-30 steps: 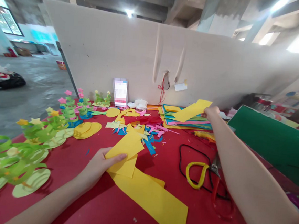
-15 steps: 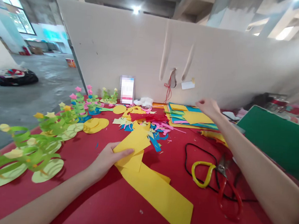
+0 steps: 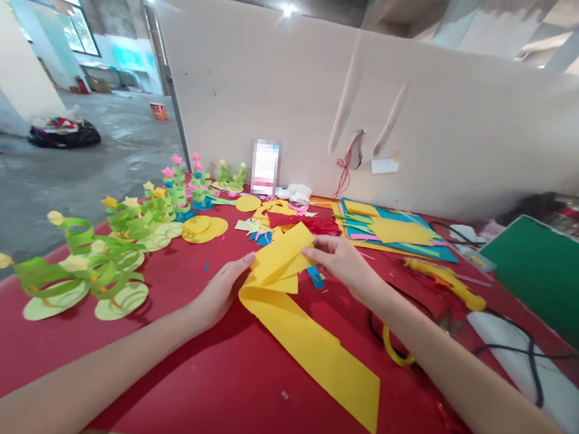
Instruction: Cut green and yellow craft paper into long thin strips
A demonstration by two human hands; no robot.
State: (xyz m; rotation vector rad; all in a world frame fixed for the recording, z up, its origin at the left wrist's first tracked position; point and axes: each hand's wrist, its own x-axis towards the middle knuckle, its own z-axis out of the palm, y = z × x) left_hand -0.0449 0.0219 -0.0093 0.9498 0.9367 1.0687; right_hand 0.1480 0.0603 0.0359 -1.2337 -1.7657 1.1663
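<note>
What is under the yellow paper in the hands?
Under the yellow paper held by the left hand and right hand lies a long yellow strip on the red table. Anything directly beneath is covered.

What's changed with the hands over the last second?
The right hand let go of a yellow sheet at the paper stack, came back and pinched the yellow paper piece that the left hand kept holding. The long yellow strip stayed put.
</note>
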